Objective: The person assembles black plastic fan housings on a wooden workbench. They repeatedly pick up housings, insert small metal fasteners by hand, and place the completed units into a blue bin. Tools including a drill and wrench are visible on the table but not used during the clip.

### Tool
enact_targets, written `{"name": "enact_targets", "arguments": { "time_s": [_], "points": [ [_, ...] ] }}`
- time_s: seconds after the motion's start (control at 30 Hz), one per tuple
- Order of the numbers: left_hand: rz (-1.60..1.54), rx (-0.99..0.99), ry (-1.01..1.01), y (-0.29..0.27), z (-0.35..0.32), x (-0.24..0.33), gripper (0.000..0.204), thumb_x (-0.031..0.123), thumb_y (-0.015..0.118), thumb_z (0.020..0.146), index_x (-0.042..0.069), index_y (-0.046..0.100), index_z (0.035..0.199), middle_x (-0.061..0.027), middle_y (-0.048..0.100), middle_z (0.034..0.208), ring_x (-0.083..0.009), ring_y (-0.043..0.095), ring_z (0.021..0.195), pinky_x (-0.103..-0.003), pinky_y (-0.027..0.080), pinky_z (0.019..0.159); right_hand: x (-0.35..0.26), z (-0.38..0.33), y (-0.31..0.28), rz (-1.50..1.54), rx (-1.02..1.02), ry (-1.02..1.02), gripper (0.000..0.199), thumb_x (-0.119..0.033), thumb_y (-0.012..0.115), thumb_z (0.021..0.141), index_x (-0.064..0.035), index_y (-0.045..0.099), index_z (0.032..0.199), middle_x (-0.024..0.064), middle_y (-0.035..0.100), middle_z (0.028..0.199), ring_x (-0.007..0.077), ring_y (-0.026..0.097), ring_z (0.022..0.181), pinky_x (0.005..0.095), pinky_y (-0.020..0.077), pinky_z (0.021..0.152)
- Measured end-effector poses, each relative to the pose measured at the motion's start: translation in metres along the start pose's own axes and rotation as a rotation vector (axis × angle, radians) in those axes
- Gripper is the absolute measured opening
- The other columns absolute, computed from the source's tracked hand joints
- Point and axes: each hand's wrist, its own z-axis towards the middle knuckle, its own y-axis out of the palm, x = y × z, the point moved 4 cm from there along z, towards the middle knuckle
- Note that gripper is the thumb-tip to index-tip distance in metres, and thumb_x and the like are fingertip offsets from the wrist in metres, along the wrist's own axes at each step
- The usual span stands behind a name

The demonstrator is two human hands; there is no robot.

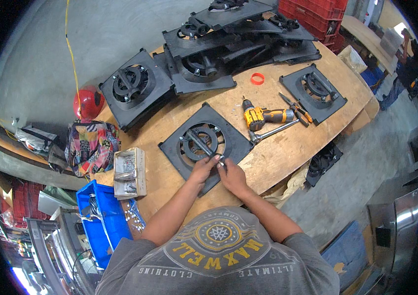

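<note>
A black square panel (176, 143) with a round slotted ring lies on the wooden table in front of me. Across its ring runs a black tube (198, 142), slanting toward me. My left hand (205, 169) pinches the near end of this tube, thumb and fingertips closed on it. Right beside it, my right hand (232, 178) has its fingers closed at the same end, near a small shiny piece too small to make out. Just to the right lie a metal socket wrench (274, 132), a yellow and black cordless drill (263, 117) and orange-handled pliers (297, 109).
More black panels (137, 86) are stacked at the far side, and one panel (312, 93) lies at the right. A red ring (257, 78) is on the wooden table (258, 169). At left stand a box of small hardware (130, 172) and a blue bin (103, 241). Someone stands far right.
</note>
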Motion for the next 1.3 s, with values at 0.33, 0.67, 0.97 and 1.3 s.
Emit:
{"name": "enact_targets", "arguments": {
  "time_s": [0.33, 0.67, 0.97, 1.3],
  "points": [
    [0.017, -0.001, -0.002, 0.005, -0.007, 0.005, 0.037, 0.040, 0.065, 0.097, 0.004, 0.067, 0.106, -0.0038, 0.069, 0.099, -0.0132, 0.061, 0.090, -0.029, 0.047, 0.083, -0.007, -0.002, -0.007, -0.157, -0.011, -0.130, 0.041, -0.039, 0.047, 0.101, -0.0006, 0.062, 0.099, 0.0235, 0.067, 0.084, 0.0408, 0.066, 0.076, 0.0497, 0.0500, 0.069],
    [0.009, -0.004, 0.014, -0.001, 0.001, -0.003, 0.040, 0.041, 0.070, 0.093, 0.003, 0.068, 0.107, -0.0012, 0.068, 0.095, -0.0096, 0.058, 0.087, -0.025, 0.046, 0.080, -0.005, 0.000, -0.009, -0.133, 0.048, -0.211, 0.039, -0.035, 0.054, 0.098, 0.0025, 0.065, 0.093, 0.0234, 0.065, 0.080, 0.0378, 0.066, 0.074, 0.0454, 0.0522, 0.067],
    [0.021, -0.003, 0.015, 0.000, -0.002, 0.000, 0.041, 0.041, 0.068, 0.094, 0.002, 0.067, 0.106, -0.0030, 0.068, 0.095, -0.0119, 0.059, 0.086, -0.028, 0.047, 0.080, 0.002, 0.005, -0.004, 0.141, -0.139, 0.050, 0.031, -0.030, 0.057, 0.095, 0.0000, 0.063, 0.100, 0.0221, 0.065, 0.075, 0.0428, 0.066, 0.074, 0.0514, 0.0524, 0.067],
    [0.043, 0.005, -0.023, -0.003, 0.001, -0.002, 0.042, 0.042, 0.067, 0.095, 0.001, 0.066, 0.104, -0.0043, 0.068, 0.096, -0.0134, 0.061, 0.086, -0.029, 0.048, 0.080, 0.008, 0.007, -0.007, 0.546, -0.301, 0.239, 0.038, -0.037, 0.059, 0.096, 0.0012, 0.063, 0.100, 0.0207, 0.069, 0.087, 0.0392, 0.068, 0.082, 0.0467, 0.0528, 0.070]
  ]
}}
